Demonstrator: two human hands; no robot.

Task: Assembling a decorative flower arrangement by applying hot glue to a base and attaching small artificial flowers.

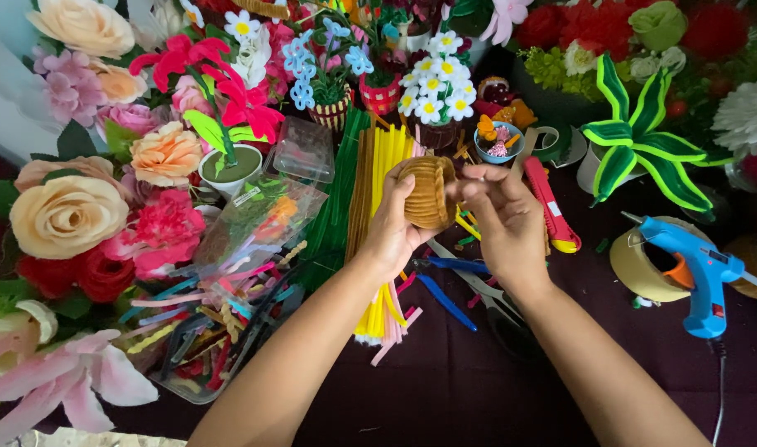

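My left hand (pixel 388 228) grips a small brown woven basket (pixel 426 192) made of fuzzy craft stems, held up over the table. My right hand (pixel 504 217) is right beside it, its fingertips pinched at the basket's right rim. Under the hands lie bundles of yellow, brown and green craft stems (pixel 378 165), loose blue and pink stems and a pair of scissors (pixel 478 285).
A blue glue gun (pixel 693 261) rests on a tape roll (pixel 639 269) at the right. A red utility knife (pixel 550 203) lies near my right hand. Artificial flowers (pixel 72 211) crowd the left and back. A clear box of cut stems (pixel 205 331) sits lower left.
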